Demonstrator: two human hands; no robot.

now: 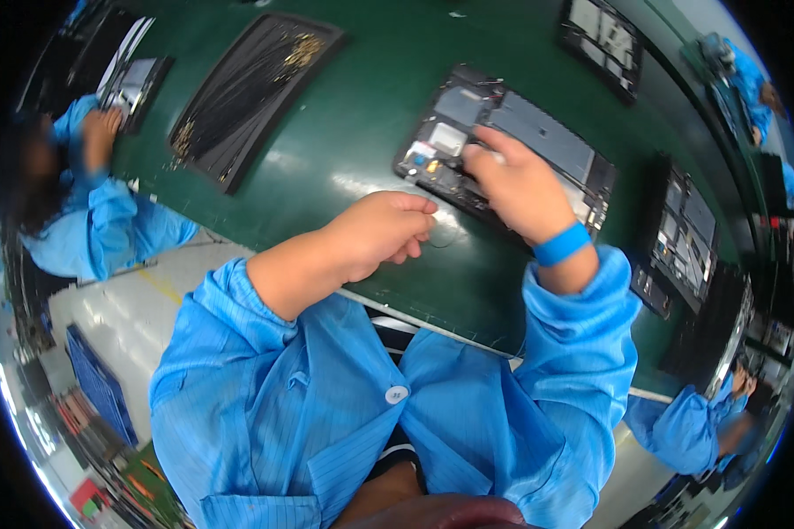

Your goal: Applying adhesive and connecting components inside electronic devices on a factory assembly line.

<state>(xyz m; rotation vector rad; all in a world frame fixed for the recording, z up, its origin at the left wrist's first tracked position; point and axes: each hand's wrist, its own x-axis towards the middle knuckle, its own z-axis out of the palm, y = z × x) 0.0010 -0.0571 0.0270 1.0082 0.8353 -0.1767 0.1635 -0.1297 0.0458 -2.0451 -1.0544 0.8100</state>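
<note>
An opened flat electronic device (538, 132) lies on the green table in front of me, its grey battery packs and circuit parts exposed. My right hand (525, 189), with a blue band at the wrist, reaches over its left part. The index finger and thumb come together there, close to the board; what they pinch, if anything, is hidden. Just short of the device's near edge is my left hand (384, 231), closed with its fingertips together. From those fingertips a thin dark cable (445, 246) curves out over the table.
A black tray (231, 167) of thin black cables with gold ends lies at the left. More opened devices rest at the far right (602, 44) and right (686, 231). Co-workers in blue sit at the left (88, 212) and lower right (692, 428).
</note>
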